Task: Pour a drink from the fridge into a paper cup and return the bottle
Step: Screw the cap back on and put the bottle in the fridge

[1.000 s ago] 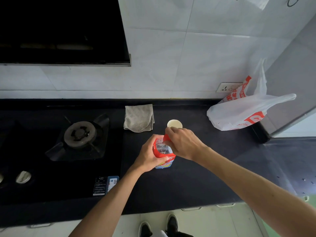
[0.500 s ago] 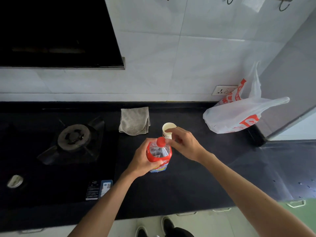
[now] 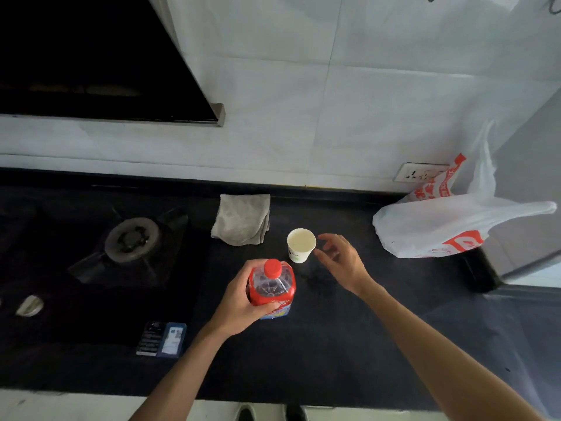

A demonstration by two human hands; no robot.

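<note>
Head view: left hand (image 3: 243,302) wraps the red-capped bottle (image 3: 271,287), upright on the dark surface (image 3: 334,344). Right hand (image 3: 341,262), fingers spread and empty, hovers just beside the paper cup (image 3: 300,245), which holds pale liquid and stands just behind the bottle.

Light was dim and soft, brightest on the white wall tiles (image 3: 349,95) and the plastic bag (image 3: 449,226). The black countertop (image 3: 349,344) and range hood (image 3: 85,56) sank into near-featureless dark. Wide-angle distortion bent the edges, and the view looked slightly soft throughout.
</note>
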